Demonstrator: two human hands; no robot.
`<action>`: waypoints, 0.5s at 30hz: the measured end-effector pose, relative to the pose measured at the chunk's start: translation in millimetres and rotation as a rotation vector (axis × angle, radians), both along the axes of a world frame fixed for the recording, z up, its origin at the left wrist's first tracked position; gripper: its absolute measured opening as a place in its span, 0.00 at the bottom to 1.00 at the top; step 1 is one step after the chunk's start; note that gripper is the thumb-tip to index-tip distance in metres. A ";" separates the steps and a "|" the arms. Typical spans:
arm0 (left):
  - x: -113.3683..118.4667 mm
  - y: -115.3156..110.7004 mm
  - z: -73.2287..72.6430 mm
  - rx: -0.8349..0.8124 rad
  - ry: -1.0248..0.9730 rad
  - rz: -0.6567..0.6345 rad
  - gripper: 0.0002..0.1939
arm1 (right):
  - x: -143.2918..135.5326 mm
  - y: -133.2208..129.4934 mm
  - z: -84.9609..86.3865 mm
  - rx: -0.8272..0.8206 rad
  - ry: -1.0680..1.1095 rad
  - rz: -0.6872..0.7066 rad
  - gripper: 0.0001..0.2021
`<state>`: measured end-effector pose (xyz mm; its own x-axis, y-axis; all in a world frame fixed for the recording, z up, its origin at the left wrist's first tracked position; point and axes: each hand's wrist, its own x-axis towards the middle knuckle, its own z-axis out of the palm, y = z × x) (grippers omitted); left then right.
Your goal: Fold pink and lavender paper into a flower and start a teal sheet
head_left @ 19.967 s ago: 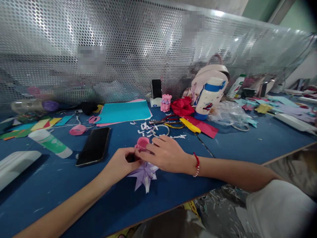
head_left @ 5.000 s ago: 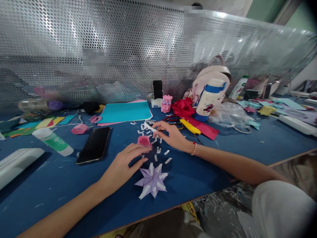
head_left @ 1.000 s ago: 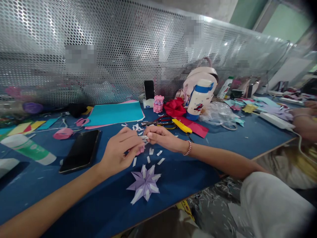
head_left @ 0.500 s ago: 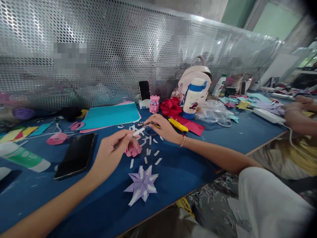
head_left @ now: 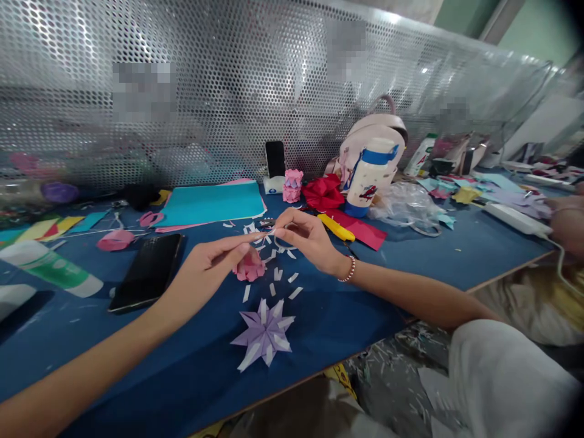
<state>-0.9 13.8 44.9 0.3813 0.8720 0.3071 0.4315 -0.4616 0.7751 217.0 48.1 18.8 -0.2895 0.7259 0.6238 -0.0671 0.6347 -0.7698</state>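
My left hand is closed, thumb against the extended index finger, whose tip meets my right hand. My right hand pinches the end of a small white strip at that fingertip. A pale loop curves below my right fingers; its kind is unclear. Under the left fingers sits a pink folded-paper piece, partly hidden. Several loose white strips lie around it. Closer to me lies a purple folded-paper star with white strips on its points.
A dark phone and a green-and-white tube lie left. Blue paper sheets are behind. A yellow cutter, red paper flower, bottle and backpack stand right. Another person's arm shows far right.
My right hand has come to the left fingertips and now pinches a white strip there. The left index finger has straightened. The view has shifted slightly.
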 end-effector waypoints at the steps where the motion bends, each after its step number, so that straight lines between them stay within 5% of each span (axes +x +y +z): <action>1: -4.9 -1.2 1.5 0.019 -0.005 0.052 0.16 | -0.8 -4.3 3.1 0.024 0.005 0.002 0.11; 4: -25.8 -3.9 -1.6 0.036 -0.053 0.165 0.16 | -0.9 -14.7 11.8 0.047 0.049 -0.009 0.10; 8: -46.7 -11.9 -23.1 -0.091 0.369 0.067 0.21 | 0.5 -14.7 11.8 0.022 0.087 0.011 0.10; 15: -18.6 -31.1 -41.4 -0.107 0.453 -0.012 0.12 | -9.1 -7.8 -17.7 -0.176 0.027 0.192 0.13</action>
<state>-19.4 -17.3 3.5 0.4664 0.8844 0.0157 0.7329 -0.3963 0.5530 207.9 40.3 1.1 -0.4170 0.7573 0.5026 -0.1957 0.4652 -0.8633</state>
